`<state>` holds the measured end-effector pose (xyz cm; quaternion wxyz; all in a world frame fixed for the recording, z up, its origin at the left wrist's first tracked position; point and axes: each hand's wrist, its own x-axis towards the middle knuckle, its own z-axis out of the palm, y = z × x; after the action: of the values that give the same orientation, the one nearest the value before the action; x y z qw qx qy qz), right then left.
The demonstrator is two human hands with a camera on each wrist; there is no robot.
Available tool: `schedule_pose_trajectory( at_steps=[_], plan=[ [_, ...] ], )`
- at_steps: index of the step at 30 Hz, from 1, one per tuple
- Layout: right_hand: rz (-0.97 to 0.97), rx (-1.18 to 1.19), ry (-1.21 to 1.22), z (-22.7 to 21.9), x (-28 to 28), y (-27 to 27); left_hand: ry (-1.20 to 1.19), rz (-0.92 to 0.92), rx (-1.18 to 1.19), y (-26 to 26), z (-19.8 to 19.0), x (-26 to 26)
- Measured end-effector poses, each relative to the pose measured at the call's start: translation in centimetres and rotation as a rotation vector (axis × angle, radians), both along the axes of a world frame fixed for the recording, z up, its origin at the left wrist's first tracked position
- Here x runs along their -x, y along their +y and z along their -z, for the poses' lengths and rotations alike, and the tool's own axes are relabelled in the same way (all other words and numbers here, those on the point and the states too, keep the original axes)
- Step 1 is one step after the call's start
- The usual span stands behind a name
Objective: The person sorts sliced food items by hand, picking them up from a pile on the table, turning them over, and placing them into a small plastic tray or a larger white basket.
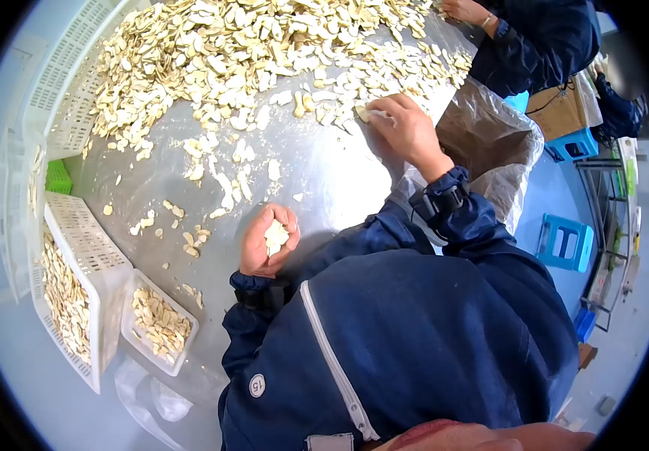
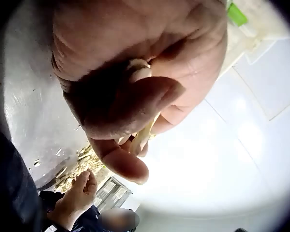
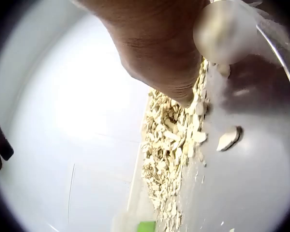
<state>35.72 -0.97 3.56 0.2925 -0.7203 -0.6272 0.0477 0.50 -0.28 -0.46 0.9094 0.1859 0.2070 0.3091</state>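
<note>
My left hand (image 1: pixel 268 244) is curled around several pale dried slices (image 1: pixel 276 236), held above the metal table near my body. In the left wrist view, the slice edges (image 2: pixel 144 137) poke out between its bent fingers. Farther right, my right hand (image 1: pixel 409 135) reaches to the near edge of the spread of slices. Its thumb and fingertips pinch one pale slice (image 1: pixel 363 113). In the right wrist view my right hand (image 3: pixel 157 48) hides most of its own fingertips, and a loose slice (image 3: pixel 229 138) lies on the metal beside it.
A large heap of slices (image 1: pixel 219 56) covers the far side of the metal table (image 1: pixel 167 248). At left stand a white perforated crate (image 1: pixel 88 248) and a small white tray (image 1: pixel 131 323), both with slices. A lined bin (image 1: pixel 490 143) is at right; another person's hand (image 1: pixel 467 10) works beyond it.
</note>
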Motion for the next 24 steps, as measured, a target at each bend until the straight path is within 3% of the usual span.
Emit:
schedule_pose_trajectory(
  at_steps=[12,15,19,22,24],
  plan=[
    [-0.05,0.247,0.058,-0.1,0.4,1.2,-0.042,0.024,0.02,0.1,0.2,0.4],
    [-0.08,0.016,0.205,0.0,-0.9,-0.3,-0.017,0.015,-0.01,0.0,0.1,0.3],
    [0.146,0.107,0.198,-1.3,-2.1,-1.6,-0.013,0.017,-0.01,0.0,0.0,0.2],
    [0.157,0.214,0.366,-1.2,-1.0,-1.3,-0.03,0.022,-0.007,0.1,0.0,0.1],
    [0.05,0.251,0.66,-0.8,0.0,-0.9,-0.036,0.02,-0.002,0.0,0.1,0.2]
  ],
)
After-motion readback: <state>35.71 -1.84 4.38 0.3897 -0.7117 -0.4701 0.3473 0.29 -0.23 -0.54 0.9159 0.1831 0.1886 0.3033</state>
